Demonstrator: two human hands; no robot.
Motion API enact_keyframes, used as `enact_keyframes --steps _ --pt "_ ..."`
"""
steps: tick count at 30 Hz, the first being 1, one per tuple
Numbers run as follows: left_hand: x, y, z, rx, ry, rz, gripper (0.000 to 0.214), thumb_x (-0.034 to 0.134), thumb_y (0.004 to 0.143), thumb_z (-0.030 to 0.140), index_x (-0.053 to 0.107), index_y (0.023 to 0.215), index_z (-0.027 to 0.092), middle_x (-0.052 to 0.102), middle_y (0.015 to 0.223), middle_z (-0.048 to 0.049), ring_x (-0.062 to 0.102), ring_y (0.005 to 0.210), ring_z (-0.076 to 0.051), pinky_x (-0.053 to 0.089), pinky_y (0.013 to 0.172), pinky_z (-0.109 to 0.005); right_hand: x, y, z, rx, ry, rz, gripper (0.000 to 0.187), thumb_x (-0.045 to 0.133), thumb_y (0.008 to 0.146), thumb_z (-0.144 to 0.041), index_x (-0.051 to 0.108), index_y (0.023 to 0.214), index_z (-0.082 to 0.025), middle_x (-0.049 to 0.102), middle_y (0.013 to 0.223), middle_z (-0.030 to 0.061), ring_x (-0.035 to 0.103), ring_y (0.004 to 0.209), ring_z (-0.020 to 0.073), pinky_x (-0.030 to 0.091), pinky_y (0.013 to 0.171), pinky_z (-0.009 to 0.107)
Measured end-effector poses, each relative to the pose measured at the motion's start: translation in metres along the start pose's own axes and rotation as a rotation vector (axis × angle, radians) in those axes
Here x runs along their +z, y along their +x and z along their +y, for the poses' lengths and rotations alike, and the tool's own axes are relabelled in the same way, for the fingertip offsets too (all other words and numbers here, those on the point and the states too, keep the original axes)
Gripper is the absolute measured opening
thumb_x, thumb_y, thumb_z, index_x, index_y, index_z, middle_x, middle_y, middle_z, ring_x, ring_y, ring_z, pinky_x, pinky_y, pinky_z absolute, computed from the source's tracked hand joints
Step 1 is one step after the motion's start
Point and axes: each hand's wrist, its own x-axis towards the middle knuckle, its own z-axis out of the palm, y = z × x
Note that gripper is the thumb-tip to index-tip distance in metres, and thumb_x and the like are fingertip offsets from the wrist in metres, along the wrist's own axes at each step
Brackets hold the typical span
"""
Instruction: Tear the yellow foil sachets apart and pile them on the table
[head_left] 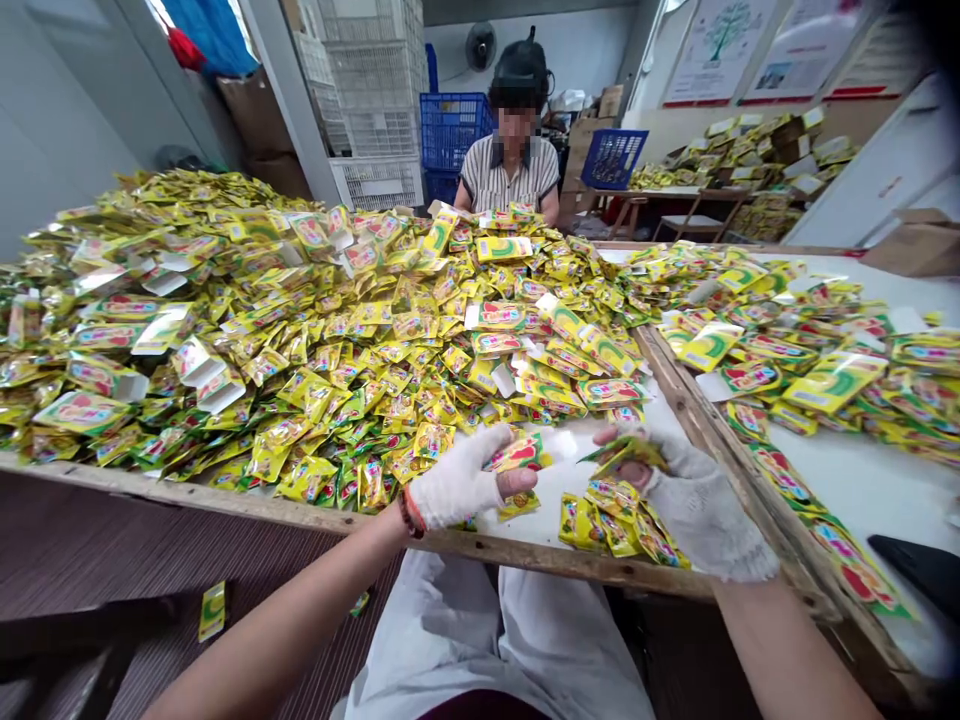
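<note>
My left hand [469, 480], in a white fingerless glove, is closed round a small yellow box [519, 453] whose white end flap points right. Across from that flap, my right hand [694, 495], gloved alike, pinches a few yellow-green sachets [626, 453]. A gap separates the sachets from the box. Below my right hand a small group of sachets [619, 520] lies on the white tabletop [544, 500]. One more sachet [519, 503] rests under my left hand.
A large heap of sachets [360, 370] mixed with boxes covers the left. Beyond a wooden divider [690, 400] lie more boxes [836, 380] and a dark phone-like object [911, 575]. A person [514, 160] sits opposite. One box [212, 610] lies on the floor.
</note>
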Motion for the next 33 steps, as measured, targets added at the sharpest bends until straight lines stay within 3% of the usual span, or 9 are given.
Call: enact_keyframes --steps 2,4,9,15,18,22,26,28,33 --pt "-0.001 -0.007 -0.006 0.059 0.416 0.19 0.05 0.068 0.074 0.057 0.062 0.106 0.019 0.064 0.1 -0.0096 0.06 0.091 -0.026 0.05 0.083 -0.039 0.005 -0.003 0.004 0.073 -0.015 0.107 0.038 0.066 0.08 -0.045 0.064 0.111 -0.023 0.071 0.11 0.0089 0.069 0.097 0.0257 0.057 0.083 0.04" --pt "-0.001 -0.013 -0.012 0.075 0.667 0.247 0.055 0.071 0.071 0.052 0.058 0.113 0.018 0.06 0.112 -0.0121 0.058 0.1 -0.029 0.047 0.089 -0.042 0.014 -0.005 0.006 0.074 -0.088 0.124 0.04 0.063 0.083 -0.047 0.062 0.115 -0.023 0.071 0.112 0.0088 0.069 0.096 0.0257 0.057 0.083 0.039" --pt "0.0 -0.023 -0.013 0.075 0.834 0.185 0.059 0.072 0.07 0.039 0.052 0.122 0.02 0.056 0.119 -0.0117 0.055 0.105 -0.029 0.047 0.089 -0.041 0.033 -0.006 0.006 -0.033 -0.457 -0.051 0.034 0.06 0.085 -0.047 0.067 0.107 -0.022 0.073 0.104 0.0085 0.067 0.096 0.028 0.054 0.088 0.043" --pt "0.006 -0.026 -0.009 0.147 0.906 0.033 0.057 0.071 0.063 0.027 0.054 0.118 0.018 0.054 0.12 -0.0127 0.053 0.105 -0.031 0.047 0.089 -0.044 0.042 0.002 -0.006 -0.043 -0.614 -0.284 0.028 0.057 0.085 -0.038 0.071 0.103 -0.021 0.073 0.101 0.0087 0.067 0.09 0.0273 0.054 0.079 0.04" --pt "0.01 -0.025 -0.011 0.122 0.849 0.074 0.056 0.069 0.066 0.029 0.054 0.118 0.018 0.054 0.118 -0.0123 0.052 0.105 -0.029 0.047 0.089 -0.042 0.048 0.003 -0.009 -0.03 -0.556 -0.294 0.026 0.056 0.084 -0.031 0.071 0.103 -0.02 0.073 0.101 0.0078 0.066 0.09 0.0248 0.053 0.077 0.036" --pt "0.007 -0.025 -0.013 0.078 0.841 0.126 0.058 0.066 0.068 0.027 0.051 0.124 0.018 0.054 0.116 -0.0109 0.053 0.104 -0.028 0.048 0.087 -0.041 0.047 0.0 -0.003 0.171 -0.219 -0.369 0.039 0.058 0.084 -0.039 0.063 0.117 -0.019 0.072 0.081 0.0041 0.066 0.07 0.0184 0.052 0.06 0.028" --pt "0.008 -0.024 -0.011 0.126 0.875 0.1 0.06 0.064 0.067 0.022 0.051 0.125 0.017 0.054 0.116 -0.0115 0.052 0.104 -0.028 0.047 0.089 -0.042 0.048 -0.002 0.001 0.26 -0.281 -0.222 0.025 0.058 0.083 -0.041 0.066 0.086 -0.018 0.065 0.058 0.0009 0.056 0.049 0.0119 0.041 0.047 0.022" --pt "0.011 -0.023 -0.01 0.157 0.877 0.079 0.061 0.064 0.066 0.022 0.051 0.125 0.016 0.054 0.117 -0.0118 0.051 0.106 -0.029 0.047 0.09 -0.043 0.052 -0.003 -0.001 0.266 -0.31 -0.238 0.023 0.055 0.083 -0.037 0.064 0.074 -0.018 0.062 0.051 0.0006 0.052 0.045 0.0103 0.038 0.046 0.021" --pt "0.014 -0.024 -0.009 0.112 0.905 0.142 0.063 0.064 0.068 0.022 0.049 0.129 0.015 0.053 0.117 -0.0127 0.051 0.102 -0.029 0.047 0.087 -0.043 0.057 -0.011 -0.011 0.387 -0.024 -0.327 0.038 0.055 0.084 -0.047 0.063 0.106 -0.017 0.063 0.052 -0.001 0.053 0.045 0.0115 0.034 0.044 0.021"
